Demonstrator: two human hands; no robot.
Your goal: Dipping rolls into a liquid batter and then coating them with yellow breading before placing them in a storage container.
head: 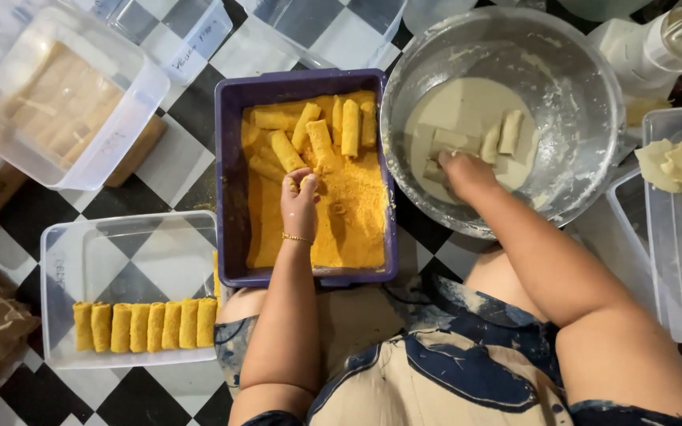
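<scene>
The left hand point(300, 193) is pinching a roll in the purple crumb tray point(230, 158), coating it. The right hand point(461, 170), fingers curled, is dipping into the batter bowl point(586, 95), touching soaked rolls point(499, 132). Coated rolls point(145, 326) are lining the clear container point(120, 244); judging by this, the breaded roll calls for moving there.

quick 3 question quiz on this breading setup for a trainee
1. True or false: the left hand is in the purple tray of crumbs.
2. Where is the right hand? A) metal bowl of batter B) clear tray C) lap
3. How are the coated rolls in the clear tray laid out?

Key: 1 true. 2 A. 3 side by side in one row along the near edge.
</scene>
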